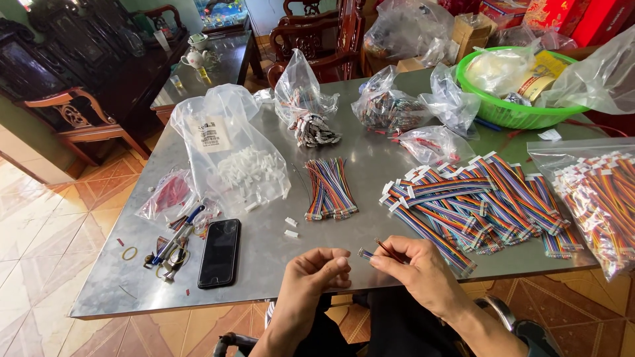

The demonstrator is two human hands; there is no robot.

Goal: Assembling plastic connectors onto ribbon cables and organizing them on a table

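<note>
Metal table (278,264), grey and scuffed, set on an orange patterned tile floor (40,238). Dark carved wooden chairs (73,119) and a glass-topped side table (218,59) with a teapot stand beyond the far edge.

Right hand (413,268) at the near edge: fingers pinched around a short piece of rainbow ribbon cable (377,251), held just above the table. Left hand (317,271) just beside it, fingers curled in, thumb against forefinger; cannot tell whether anything sits between them.

On the table: a large heap of finished ribbon cables (476,198) with white end plugs, right of centre. A smaller bundle of loose coloured wires (329,188) in the middle. Clear bag of white plastic plugs (235,158) to the left, a few loose plugs (290,227) near it. Black phone (219,252) lying flat, face up. Small hand tools (173,248) and a rubber band (129,252) at the left edge. Green plastic basket (512,109) at the far right corner, several knotted clear bags around it. One more bag of cables (598,198) at the right edge.
</note>
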